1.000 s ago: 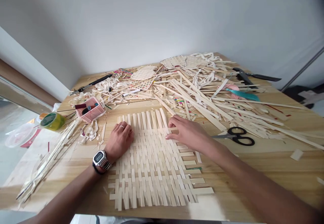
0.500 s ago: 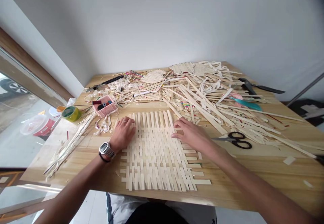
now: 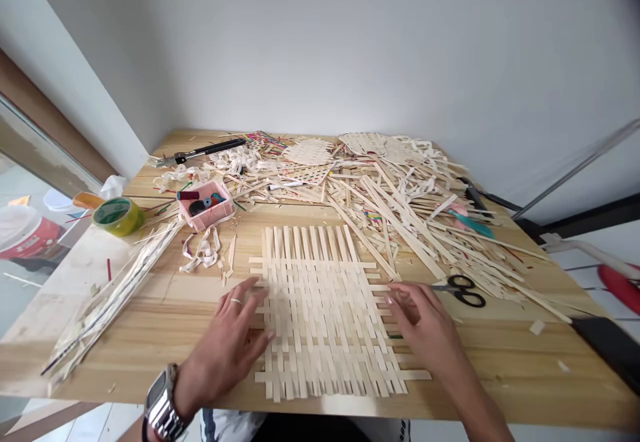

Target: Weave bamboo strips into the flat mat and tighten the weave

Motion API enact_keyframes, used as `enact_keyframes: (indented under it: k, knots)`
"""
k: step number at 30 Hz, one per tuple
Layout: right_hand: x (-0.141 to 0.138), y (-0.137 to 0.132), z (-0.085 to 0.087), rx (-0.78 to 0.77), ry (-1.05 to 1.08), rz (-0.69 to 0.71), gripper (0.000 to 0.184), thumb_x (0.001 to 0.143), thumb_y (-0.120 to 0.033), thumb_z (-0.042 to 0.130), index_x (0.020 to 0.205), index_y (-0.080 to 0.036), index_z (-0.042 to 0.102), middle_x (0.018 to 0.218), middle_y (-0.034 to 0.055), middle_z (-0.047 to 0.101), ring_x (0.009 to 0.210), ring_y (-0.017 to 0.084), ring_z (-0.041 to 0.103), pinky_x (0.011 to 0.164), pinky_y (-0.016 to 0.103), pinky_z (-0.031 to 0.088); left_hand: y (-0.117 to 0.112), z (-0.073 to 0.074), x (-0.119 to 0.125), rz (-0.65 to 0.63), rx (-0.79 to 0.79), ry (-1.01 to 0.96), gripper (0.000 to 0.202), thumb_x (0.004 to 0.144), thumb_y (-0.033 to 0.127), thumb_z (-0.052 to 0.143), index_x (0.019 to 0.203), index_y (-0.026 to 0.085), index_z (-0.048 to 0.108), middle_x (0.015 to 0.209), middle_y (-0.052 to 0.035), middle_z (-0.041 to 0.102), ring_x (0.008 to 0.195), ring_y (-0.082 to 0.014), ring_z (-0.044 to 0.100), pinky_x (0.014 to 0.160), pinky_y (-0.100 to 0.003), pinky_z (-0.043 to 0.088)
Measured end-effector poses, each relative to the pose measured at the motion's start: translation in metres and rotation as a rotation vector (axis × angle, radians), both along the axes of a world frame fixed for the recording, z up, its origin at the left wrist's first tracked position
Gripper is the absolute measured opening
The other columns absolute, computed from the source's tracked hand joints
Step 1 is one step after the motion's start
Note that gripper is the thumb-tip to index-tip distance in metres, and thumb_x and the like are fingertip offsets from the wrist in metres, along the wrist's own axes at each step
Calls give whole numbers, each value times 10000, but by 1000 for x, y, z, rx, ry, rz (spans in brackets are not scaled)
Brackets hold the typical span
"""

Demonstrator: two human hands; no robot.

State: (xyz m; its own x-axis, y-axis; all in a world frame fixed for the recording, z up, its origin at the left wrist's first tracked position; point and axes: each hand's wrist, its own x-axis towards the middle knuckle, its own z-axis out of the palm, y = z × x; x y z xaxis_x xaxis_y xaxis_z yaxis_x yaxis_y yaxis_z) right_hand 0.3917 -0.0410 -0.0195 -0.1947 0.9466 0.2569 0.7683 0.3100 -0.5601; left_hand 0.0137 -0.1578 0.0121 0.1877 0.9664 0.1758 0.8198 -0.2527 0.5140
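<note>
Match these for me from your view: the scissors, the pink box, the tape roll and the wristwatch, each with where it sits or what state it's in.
Things:
1. Black-handled scissors
2. Pink plastic box
3. Green tape roll
4. Metal wristwatch

Places and states:
A. On the wrist of the left hand
B. To the right of the woven strip mat
C. Near the table's left edge
D. Holding small red and dark items

Pairs: 1-B, 2-D, 3-C, 4-A

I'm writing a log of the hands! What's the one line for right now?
left hand: open, at weave's edge | right hand: open, at weave's edge | weave: flat on table | scissors: beside right hand
</note>
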Motion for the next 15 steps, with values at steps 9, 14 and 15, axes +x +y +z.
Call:
enact_keyframes:
  k: [9,14,15]
  knots:
    - [1,-13,12,-256,-61,105,309,1023,-430,584,1284,-315,701,1380,114,679,1329,324,653,1147,544,553,-10,-18,-2,96,-110,-246,560,1076,290,590,1604,385,433,1749,-106,347,1591,-342,469,1213,-548,568]
    - [13,9,35,-489,-95,284,465,947,-416,685,1406,-342,670,1512,84,608,1421,310,605,1223,499,492,-18,-17,-11,62,-105,-169,732,1011,384,736,1651,406,381,1754,-122,360,1588,-402,459,1214,-645,529]
    - [15,13,37,-503,-97,316,494,933,-385,696,1424,-349,661,1524,77,600,1434,309,595,1237,501,476,-21,-18,-10,71,-104,-146,771,1003,420,751,1667,405,358,1755,-131,360,1581,-409,466,1200,-648,538]
